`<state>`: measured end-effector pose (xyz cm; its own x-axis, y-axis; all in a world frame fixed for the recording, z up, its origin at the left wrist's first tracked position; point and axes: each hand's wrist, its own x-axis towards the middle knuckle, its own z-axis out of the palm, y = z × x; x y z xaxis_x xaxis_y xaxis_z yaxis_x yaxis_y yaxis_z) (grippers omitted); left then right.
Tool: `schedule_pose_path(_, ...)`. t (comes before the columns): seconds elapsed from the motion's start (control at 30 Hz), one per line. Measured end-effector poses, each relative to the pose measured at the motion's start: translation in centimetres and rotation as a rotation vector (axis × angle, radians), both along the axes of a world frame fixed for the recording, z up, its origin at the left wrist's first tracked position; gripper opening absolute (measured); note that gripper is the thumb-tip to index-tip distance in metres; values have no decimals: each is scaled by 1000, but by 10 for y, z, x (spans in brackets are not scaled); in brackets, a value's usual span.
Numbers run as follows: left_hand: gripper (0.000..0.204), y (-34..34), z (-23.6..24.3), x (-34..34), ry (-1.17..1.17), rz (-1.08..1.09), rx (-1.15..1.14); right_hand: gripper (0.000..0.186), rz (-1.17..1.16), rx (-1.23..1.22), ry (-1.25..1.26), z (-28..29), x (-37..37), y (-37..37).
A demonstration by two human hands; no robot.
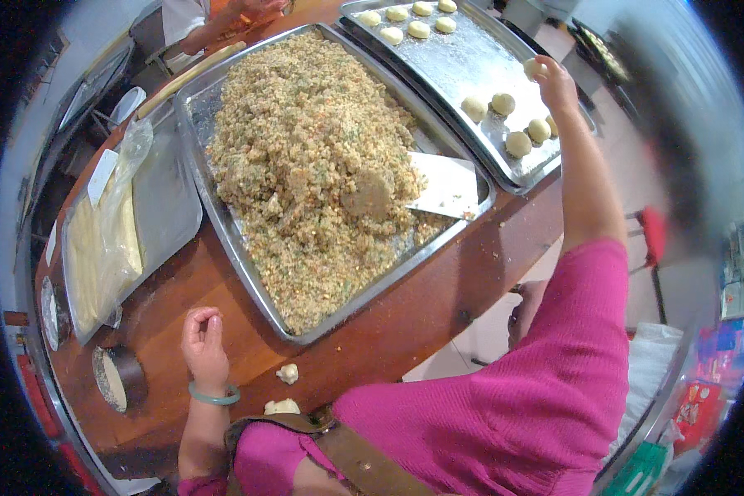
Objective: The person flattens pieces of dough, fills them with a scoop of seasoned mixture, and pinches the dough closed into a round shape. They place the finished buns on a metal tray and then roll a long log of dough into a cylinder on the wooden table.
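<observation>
My right hand (557, 87) reaches out over the right-hand metal tray (463, 74), its fingers closed on a pale round dough ball (534, 69). Several similar dough balls lie near it on that tray, one of them a flattened round (517, 144). My left hand (204, 351), a green bangle (215, 397) on its wrist, hovers over the wooden table with curled fingers. Whatever those fingers may hold is hidden. Nearest to it on the table is a small torn lump of dough (288, 374). A larger dough piece (282, 407) sits at the table edge by my body.
A big tray (248, 285) carries a heap of crumbly filling (306, 157) with a white scraper (446, 186) stuck in. At left, plastic film covers dough strips (99, 248) on another tray, near a round container of seeds (110, 380). Another person's hand (256, 8) shows at the far side.
</observation>
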<state>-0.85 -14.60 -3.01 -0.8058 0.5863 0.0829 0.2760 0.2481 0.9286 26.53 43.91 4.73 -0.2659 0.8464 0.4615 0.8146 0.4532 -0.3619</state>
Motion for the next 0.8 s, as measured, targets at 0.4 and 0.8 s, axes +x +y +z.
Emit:
schedule_pose_path(0.4,6,-20,3,9,-101,48,50,52,-23,32,-87,10,-10,12)
schedule_pose_path(0.8,14,-89,26,23,85,-130,-51,28,736,-389,2,-49,-44,-350)
